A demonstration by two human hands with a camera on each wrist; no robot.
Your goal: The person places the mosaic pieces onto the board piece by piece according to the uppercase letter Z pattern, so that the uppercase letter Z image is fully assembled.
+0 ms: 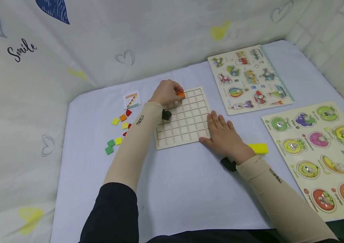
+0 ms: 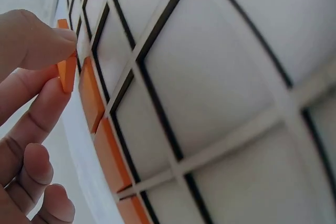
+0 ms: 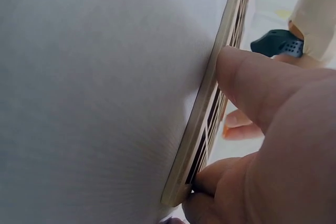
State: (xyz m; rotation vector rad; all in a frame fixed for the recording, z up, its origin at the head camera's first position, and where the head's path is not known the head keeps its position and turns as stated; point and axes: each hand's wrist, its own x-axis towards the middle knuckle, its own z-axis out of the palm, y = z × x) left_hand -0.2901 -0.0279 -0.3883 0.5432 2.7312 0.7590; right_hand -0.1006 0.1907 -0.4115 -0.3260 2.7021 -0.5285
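My left hand (image 1: 166, 92) pinches an orange square tile (image 2: 65, 72) between thumb and fingertips, over the far row of a wooden grid board (image 1: 187, 116). In the left wrist view, more orange tiles (image 2: 92, 95) lie in the cells along that edge; the hand hides them in the head view. My right hand (image 1: 225, 136) rests at the board's right edge with its fingers extended. Seen from the right wrist, its thumb (image 3: 236, 72) touches the board's rim.
Left of the board lie a small pattern card (image 1: 132, 100) and loose tiles: orange (image 1: 122, 117), yellow (image 1: 118, 141), green (image 1: 109, 150) and red (image 1: 128, 112). A yellow block (image 1: 258, 148) sits behind the right wrist. Two picture puzzle boards, vehicles and toys (image 1: 241, 91) and fruit (image 1: 299, 135), lie rightward.
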